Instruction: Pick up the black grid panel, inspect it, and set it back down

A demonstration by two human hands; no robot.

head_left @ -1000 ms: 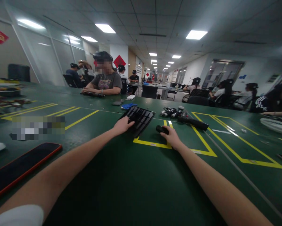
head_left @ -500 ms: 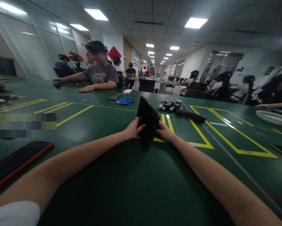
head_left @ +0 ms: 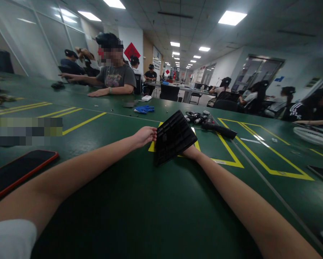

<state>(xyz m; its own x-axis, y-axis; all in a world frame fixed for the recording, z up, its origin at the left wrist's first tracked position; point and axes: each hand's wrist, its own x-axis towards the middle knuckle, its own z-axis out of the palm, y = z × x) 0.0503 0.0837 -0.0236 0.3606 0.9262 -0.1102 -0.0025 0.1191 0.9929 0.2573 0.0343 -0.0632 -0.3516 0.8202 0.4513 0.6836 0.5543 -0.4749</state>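
Observation:
A thin black tray (head_left: 174,136) with a grid of shallow compartments is held tilted above the green table, its gridded face turned toward me. My right hand (head_left: 191,151) grips it from behind at the lower right, with the fingers hidden by the tray. At the left edge is my left hand (head_left: 146,136), its fingers bent together against the rim; how firmly they hold cannot be made out.
Yellow tape rectangles mark the green table (head_left: 110,216). Beyond the tray lie a blue glove (head_left: 144,109), a bundle of cables (head_left: 197,117) and a black tube-like object (head_left: 220,131). A red-edged phone (head_left: 21,172) lies left. Across the table sits a person (head_left: 115,77).
The tray has turned from nearly edge-on to show its gridded face, leaning right. My left hand has shifted from gripping its face to its left edge; my right hand stays behind it.

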